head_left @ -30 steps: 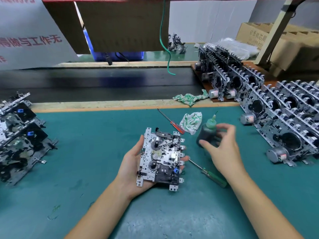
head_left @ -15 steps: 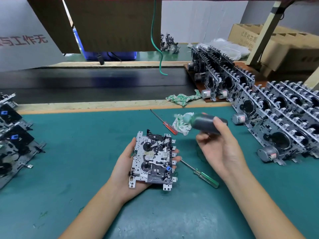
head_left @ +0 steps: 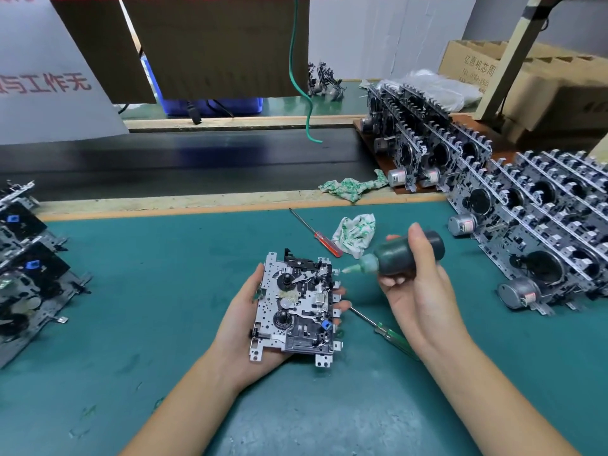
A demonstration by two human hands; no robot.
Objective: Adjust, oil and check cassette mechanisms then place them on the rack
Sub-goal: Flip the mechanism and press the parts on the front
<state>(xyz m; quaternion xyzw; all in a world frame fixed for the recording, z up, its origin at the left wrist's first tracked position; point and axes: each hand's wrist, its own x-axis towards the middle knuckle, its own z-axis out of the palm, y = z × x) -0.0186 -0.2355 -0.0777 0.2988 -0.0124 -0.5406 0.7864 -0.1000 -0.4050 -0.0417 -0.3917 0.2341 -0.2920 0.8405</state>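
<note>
- The cassette mechanisms (head_left: 23,258) stacked at the left edge are cut off; the rows of mechanisms on the right (head_left: 543,225) run out of frame too.
- A green mat (head_left: 148,307) covers the bench, with a dark conveyor belt (head_left: 197,159) beyond it.
- The left hand (head_left: 243,320) cradles a cassette mechanism (head_left: 296,307) from below, fingers curled at its right edge.
- The right hand (head_left: 418,291) grasps a dark oil bottle (head_left: 404,255), its green nozzle pointing at the mechanism's far right corner.
</note>
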